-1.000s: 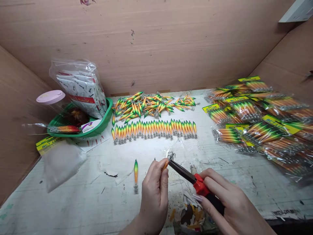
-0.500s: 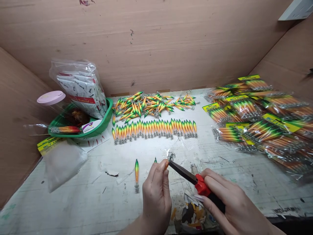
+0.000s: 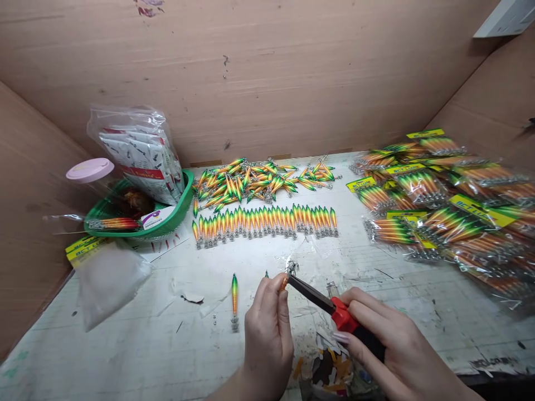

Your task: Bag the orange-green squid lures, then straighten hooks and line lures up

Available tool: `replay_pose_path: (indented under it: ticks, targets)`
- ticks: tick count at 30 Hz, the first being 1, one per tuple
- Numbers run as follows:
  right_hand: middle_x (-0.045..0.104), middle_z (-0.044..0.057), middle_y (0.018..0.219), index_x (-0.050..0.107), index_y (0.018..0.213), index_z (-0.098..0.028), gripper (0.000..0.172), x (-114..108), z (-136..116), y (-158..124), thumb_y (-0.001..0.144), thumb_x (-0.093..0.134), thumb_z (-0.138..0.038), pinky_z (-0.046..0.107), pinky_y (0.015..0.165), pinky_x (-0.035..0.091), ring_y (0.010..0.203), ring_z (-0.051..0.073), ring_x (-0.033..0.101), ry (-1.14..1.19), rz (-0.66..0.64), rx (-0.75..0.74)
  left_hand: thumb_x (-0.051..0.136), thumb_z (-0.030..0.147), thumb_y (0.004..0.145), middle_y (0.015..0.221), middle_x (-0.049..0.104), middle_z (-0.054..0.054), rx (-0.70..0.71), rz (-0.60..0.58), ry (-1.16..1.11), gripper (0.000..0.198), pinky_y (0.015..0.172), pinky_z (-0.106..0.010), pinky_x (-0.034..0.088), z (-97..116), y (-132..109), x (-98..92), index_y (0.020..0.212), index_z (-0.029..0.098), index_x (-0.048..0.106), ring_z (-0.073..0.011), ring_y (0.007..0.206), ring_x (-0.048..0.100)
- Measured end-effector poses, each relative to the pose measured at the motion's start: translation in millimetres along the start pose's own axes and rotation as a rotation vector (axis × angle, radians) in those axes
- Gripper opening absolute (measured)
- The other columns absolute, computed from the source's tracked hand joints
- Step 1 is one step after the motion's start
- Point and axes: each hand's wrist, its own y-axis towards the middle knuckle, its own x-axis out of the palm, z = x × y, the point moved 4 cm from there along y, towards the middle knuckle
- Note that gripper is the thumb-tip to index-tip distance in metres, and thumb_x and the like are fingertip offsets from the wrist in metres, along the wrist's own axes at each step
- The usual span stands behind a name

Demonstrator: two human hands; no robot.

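Between thumb and fingers, my left hand (image 3: 268,328) pinches a squid jig (image 3: 284,282), its crown of hooks sticking up and most of its orange body hidden. My right hand (image 3: 388,340) is wrapped round red-and-black pliers (image 3: 345,316), whose long dark jaws reach the jig just below the hooks. Whether the jaws grip it I cannot tell. A single green-and-orange jig (image 3: 234,298) lies left of my left hand, hooks toward me. Another green tip (image 3: 266,274) shows behind my left fingers.
Behind my hands runs a row of jigs (image 3: 263,221), with a loose heap (image 3: 246,181) beyond. Bagged jigs (image 3: 447,223) are piled at right. A green basket (image 3: 167,225) with packets and a pink-lidded cup (image 3: 90,170) stands left, near a clear bag (image 3: 111,278). Scraps (image 3: 332,365) lie in front.
Both hands keep nearly the same pose, with the pliers still at the jig's hook end. The whole view has shifted very slightly.
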Motion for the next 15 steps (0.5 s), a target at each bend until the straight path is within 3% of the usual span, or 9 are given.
replay_pose_path:
  ticks: [6, 15]
  targets:
    - [0.057, 0.005, 0.08, 0.052, 0.084, -0.02, 0.008, 1.3, 2.1, 0.3, 0.09, 0.047, -0.018, 0.022, 0.063, 0.05, 0.074, 0.015, 0.058, 0.03, 0.016, -0.003, 0.039, 0.007, 0.092, 0.082, 0.056, -0.002, -0.021, -0.049, 0.015, 0.028, 0.062, -0.021, 0.047, -4.2, 0.9, 2.3, 0.113, 0.017, 0.053, -0.012, 0.07, 0.056]
    - [0.056, 0.004, 0.078, 0.053, 0.084, -0.019, 0.01, -0.2, 0.6, 1.3, 0.091, 0.046, -0.017, 0.023, 0.059, 0.05, 0.069, 0.015, 0.058, 0.01, -0.003, 0.015, 0.04, 0.005, 0.091, 0.08, 0.055, -0.002, 0.046, -0.03, 0.092, 0.029, 0.06, -0.021, 0.045, -4.5, 2.9, 3.3, 0.116, 0.016, 0.052, -0.0112, 0.067, 0.055]
